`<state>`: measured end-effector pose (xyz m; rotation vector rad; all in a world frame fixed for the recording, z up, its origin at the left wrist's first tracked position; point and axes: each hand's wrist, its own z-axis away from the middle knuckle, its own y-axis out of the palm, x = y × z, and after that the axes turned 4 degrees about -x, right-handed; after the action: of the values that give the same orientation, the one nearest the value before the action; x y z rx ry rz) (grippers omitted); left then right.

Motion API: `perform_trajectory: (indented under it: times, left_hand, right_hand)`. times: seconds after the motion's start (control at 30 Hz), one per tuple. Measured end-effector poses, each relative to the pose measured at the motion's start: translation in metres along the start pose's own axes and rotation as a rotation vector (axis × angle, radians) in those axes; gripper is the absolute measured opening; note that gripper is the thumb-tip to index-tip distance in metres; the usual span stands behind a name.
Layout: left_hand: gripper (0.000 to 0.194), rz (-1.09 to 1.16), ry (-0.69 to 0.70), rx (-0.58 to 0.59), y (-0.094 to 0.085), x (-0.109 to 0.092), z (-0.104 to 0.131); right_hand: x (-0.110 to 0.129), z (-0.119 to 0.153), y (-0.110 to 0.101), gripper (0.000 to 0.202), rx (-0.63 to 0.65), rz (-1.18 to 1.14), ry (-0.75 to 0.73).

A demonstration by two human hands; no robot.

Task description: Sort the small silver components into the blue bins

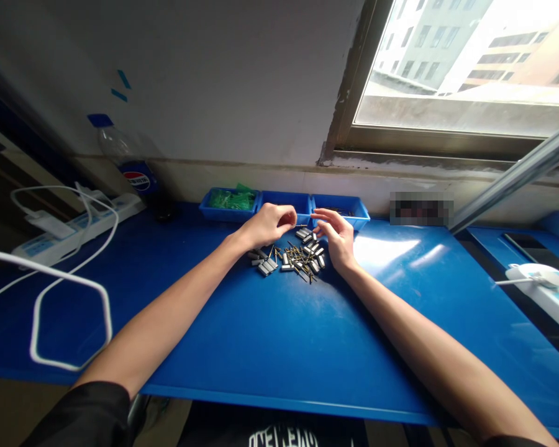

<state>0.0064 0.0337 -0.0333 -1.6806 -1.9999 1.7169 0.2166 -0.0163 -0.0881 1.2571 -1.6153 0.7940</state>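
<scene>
On the blue table lies a loose pile of small silvery metal blocks (268,267) and thin brass-coloured pins (298,254). My left hand (272,223) is above the pile's far left side, its thumb and fingers pinched together. A thin metal pin (300,225) sticks out to the right from its fingertips. Across from it, my right hand (336,239) hovers at the pile's right edge with its fingers apart, close to the pin's end. Nothing shows in its grasp. Behind the hands stand a middle blue bin (302,202) and a right blue bin (361,208) with small dark pieces inside.
A left blue bin (207,208) holds green plastic pieces. A cola bottle (140,177) stands at the back left, near a power strip (51,239) and a looping white cable (109,304). On the right are a metal post (512,177) and another power strip (554,298).
</scene>
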Motion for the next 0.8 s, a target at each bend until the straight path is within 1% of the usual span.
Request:
perform_trajectory:
  times: [0.1,0.17,0.27,0.43,0.53,0.6,0.67,0.73,0.8]
  left_hand:
    - [0.010,0.113,-0.001,-0.107,0.001,-0.004,-0.001]
    - [0.015,0.155,-0.005,-0.130,0.002,-0.005,-0.001]
    - [0.017,0.190,-0.017,-0.123,0.004,-0.004,-0.001]
    - [0.011,0.144,-0.040,-0.087,0.009,-0.002,0.001]
    - [0.012,0.098,-0.045,-0.060,0.009,-0.001,0.001]
    - [0.013,0.056,-0.046,-0.038,0.006,0.000,0.001]
    - [0.014,-0.002,-0.054,0.010,0.000,0.002,0.001]
    - [0.013,-0.051,-0.070,0.104,-0.008,0.003,0.001]
    - [0.013,-0.074,-0.077,0.231,-0.015,0.003,0.002]
  right_hand:
    - [0.005,0.002,0.001,0.031,0.050,-0.010,0.024]
    - [0.009,0.003,0.001,0.035,0.124,-0.006,0.045]
    - [0.012,0.004,0.002,0.038,0.205,0.004,0.060]
    - [0.007,0.002,0.000,0.037,0.195,-0.003,0.104]
    - [0.007,0.002,0.000,0.037,0.200,-0.001,0.121]
    - [0.007,0.002,0.001,0.035,0.185,-0.002,0.119]
    - [0.008,0.003,0.003,0.033,0.132,-0.008,0.096]
    - [0.007,0.002,0.004,0.033,0.039,-0.001,0.059]
    - [0.004,0.002,0.005,0.035,-0.064,0.020,0.018]
